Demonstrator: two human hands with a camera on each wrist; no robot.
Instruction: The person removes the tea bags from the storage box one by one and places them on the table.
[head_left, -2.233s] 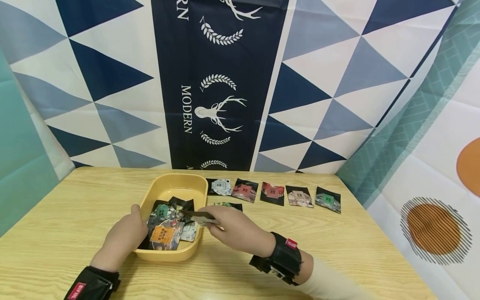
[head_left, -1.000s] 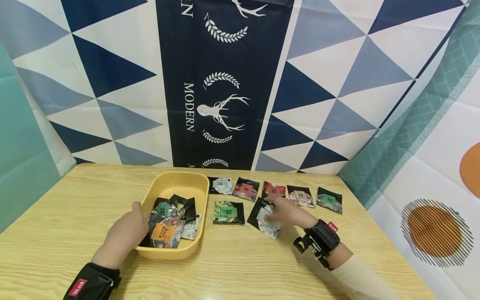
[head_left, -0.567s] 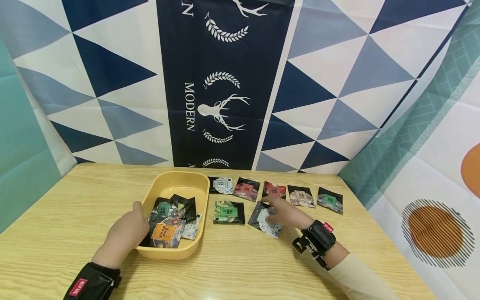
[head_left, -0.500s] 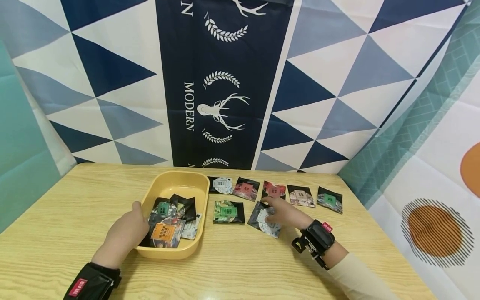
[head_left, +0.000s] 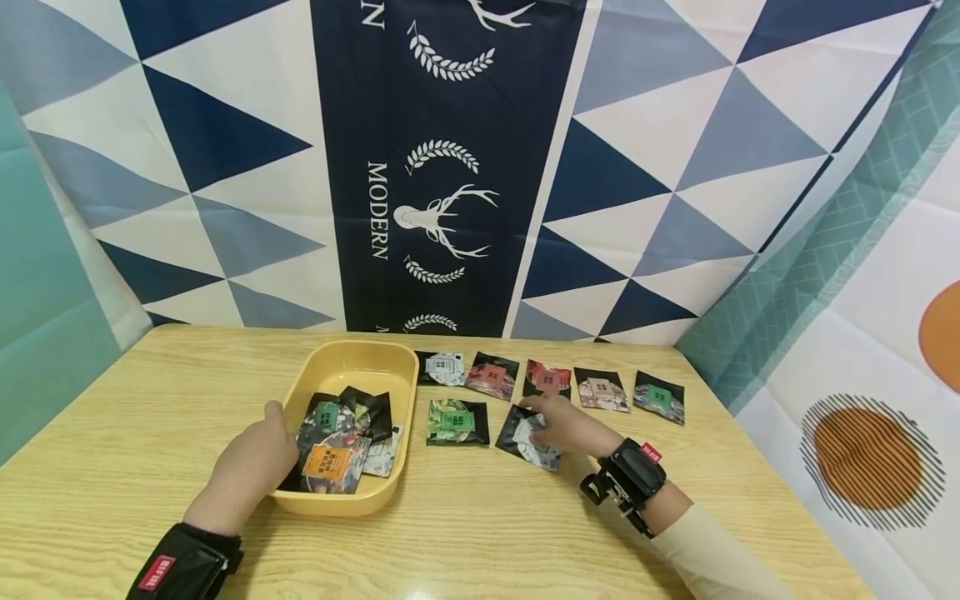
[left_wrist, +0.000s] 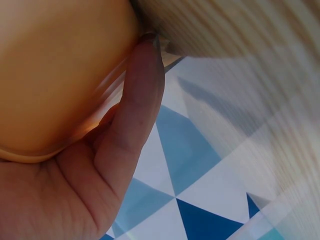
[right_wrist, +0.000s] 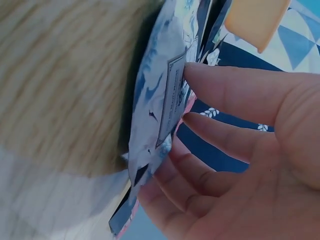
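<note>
My left hand (head_left: 251,462) grips the left side of a yellow plastic tub (head_left: 345,505). In the left wrist view its fingers (left_wrist: 132,105) lie along the tub's outer wall (left_wrist: 55,75). Several packets, including one with an orange label (head_left: 327,462), lie inside the tub. My right hand (head_left: 573,427) rests its fingertips on a black packet with a white-and-blue picture (head_left: 536,450), which lies on the table. In the right wrist view the fingers (right_wrist: 220,90) are spread and lightly bent against the packet's printed face (right_wrist: 160,95).
A green-labelled packet (head_left: 457,422) lies between the tub and my right hand. Behind run packets in a row: white-blue (head_left: 442,368), pink-red (head_left: 492,377), red (head_left: 548,379), beige (head_left: 602,390) and green (head_left: 659,397). A patterned cloth (head_left: 435,167) hangs at the table's back edge.
My right hand has carried the white-and-blue packet from above the tub to the table, right of the green-labelled one, and turned it slightly there. The left hand has stayed at the tub.
</note>
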